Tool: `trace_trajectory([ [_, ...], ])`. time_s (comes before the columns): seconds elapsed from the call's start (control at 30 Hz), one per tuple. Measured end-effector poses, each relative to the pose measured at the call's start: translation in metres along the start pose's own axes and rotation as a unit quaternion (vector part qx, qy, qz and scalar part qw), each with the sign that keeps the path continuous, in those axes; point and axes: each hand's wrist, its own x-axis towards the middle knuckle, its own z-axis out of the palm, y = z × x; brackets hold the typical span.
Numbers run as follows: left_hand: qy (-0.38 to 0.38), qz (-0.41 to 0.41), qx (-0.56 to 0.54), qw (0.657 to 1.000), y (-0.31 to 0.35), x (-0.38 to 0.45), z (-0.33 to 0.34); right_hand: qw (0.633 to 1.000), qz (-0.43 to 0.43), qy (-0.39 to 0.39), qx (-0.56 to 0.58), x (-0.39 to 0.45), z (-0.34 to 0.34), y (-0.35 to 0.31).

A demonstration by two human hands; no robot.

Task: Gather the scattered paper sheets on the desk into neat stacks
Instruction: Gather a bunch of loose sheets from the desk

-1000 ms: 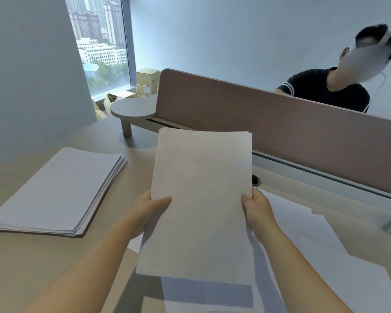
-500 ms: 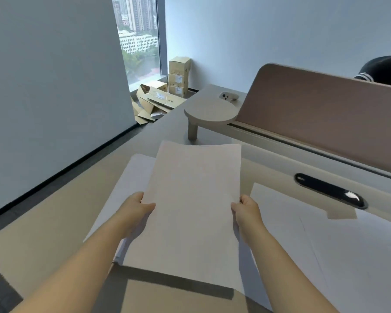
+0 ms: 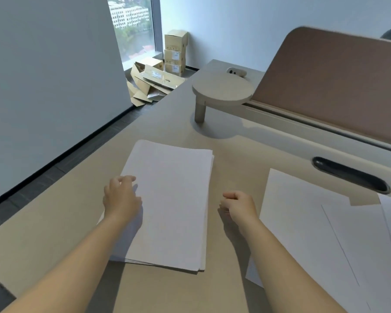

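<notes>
A stack of white paper sheets (image 3: 172, 202) lies on the beige desk (image 3: 72, 222) in front of me. My left hand (image 3: 121, 198) hovers over the stack's left edge with loosely curled fingers and holds nothing; I cannot tell whether it touches the paper. My right hand (image 3: 238, 206) is just right of the stack, above the bare desk, fingers curled and empty. Loose overlapping sheets (image 3: 321, 233) spread over the desk to the right.
A round raised shelf (image 3: 222, 90) on a post stands behind the stack. A brown divider panel (image 3: 339, 80) runs along the desk's far side, with a black cable slot (image 3: 350, 173) below it. Cardboard boxes (image 3: 175, 53) lie on the floor by the window.
The sheet I held in both hands now lies on top of the stack. Both hands have let go and drawn apart. My view has turned left and down.
</notes>
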Motion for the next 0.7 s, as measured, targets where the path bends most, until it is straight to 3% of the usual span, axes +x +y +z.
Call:
trace_trajectory([
  [0.17,-0.057,0.069,-0.108,0.990,0.052,-0.029,0.022,0.999,0.001,0.031,0.023,-0.016,-0.063,0.017],
  [0.43,-0.199,0.109,-0.128,0.965,0.154,-0.121,0.108,0.992,0.010,0.122,-0.024,-0.048,-0.217,0.081],
  [0.57,-0.170,0.108,0.055,0.978,0.174,-0.158,0.153,0.979,0.050,0.185,-0.065,-0.062,-0.295,0.133],
  [0.7,-0.174,0.066,0.150,0.971,0.184,-0.199,0.181,0.928,0.142,0.238,-0.247,-0.074,-0.360,0.177],
])
